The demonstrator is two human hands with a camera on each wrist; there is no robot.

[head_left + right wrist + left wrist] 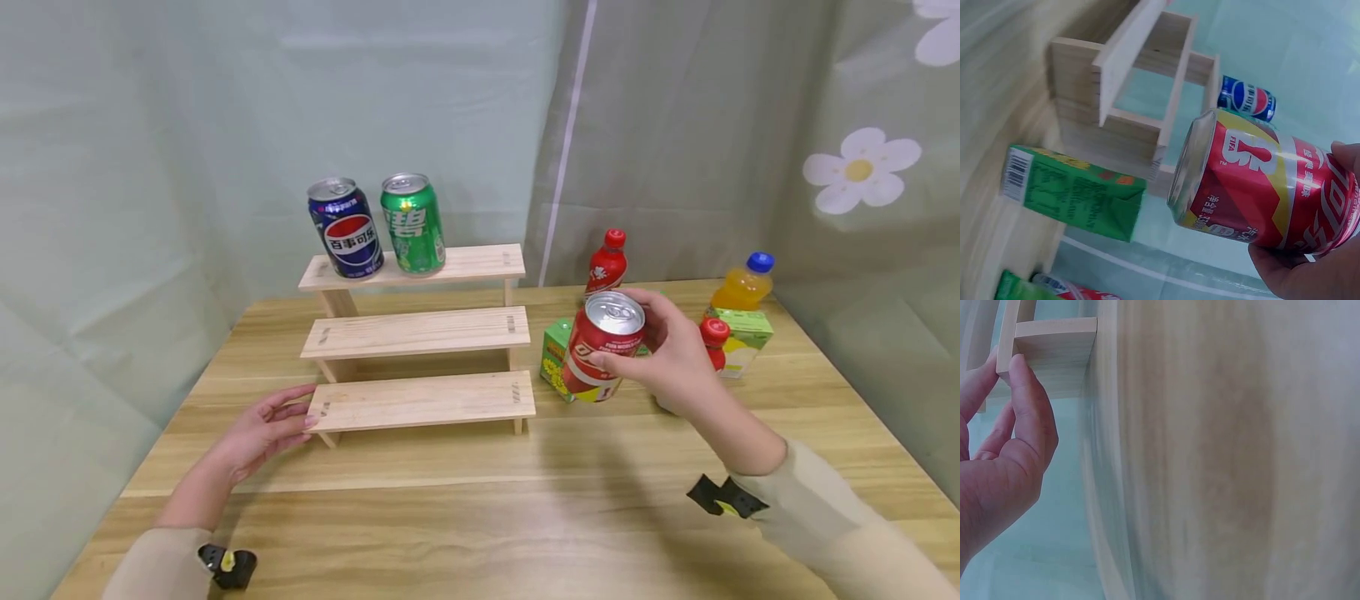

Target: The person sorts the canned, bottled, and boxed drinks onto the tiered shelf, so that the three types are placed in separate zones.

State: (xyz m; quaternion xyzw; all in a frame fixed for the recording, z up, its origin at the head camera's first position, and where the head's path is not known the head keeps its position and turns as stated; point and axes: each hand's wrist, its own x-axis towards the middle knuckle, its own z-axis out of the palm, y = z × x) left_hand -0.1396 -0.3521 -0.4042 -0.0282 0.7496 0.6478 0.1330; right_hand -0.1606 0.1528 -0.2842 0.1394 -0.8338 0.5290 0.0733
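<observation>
My right hand (667,350) grips a red soda can (603,346), raised above the table to the right of a three-tier wooden shelf (420,400). The right wrist view shows the can (1266,181) lengthwise, with fingers (1285,269) round its base end. At the shelf's left side, my left hand (262,429) holds the end of the lowest board. Up close, thumb and finger pinch that board's corner (1007,337). On the top tier stand a blue Pepsi can (347,229) and a green soda can (412,225), side by side.
Behind the held can are a green drink carton (553,358) and a red-capped bottle (607,262). Farther right stand an orange drink bottle (742,287), another carton (742,337) and a second red-capped bottle (715,337). A pale curtain (420,92) hangs behind the wooden table (450,533).
</observation>
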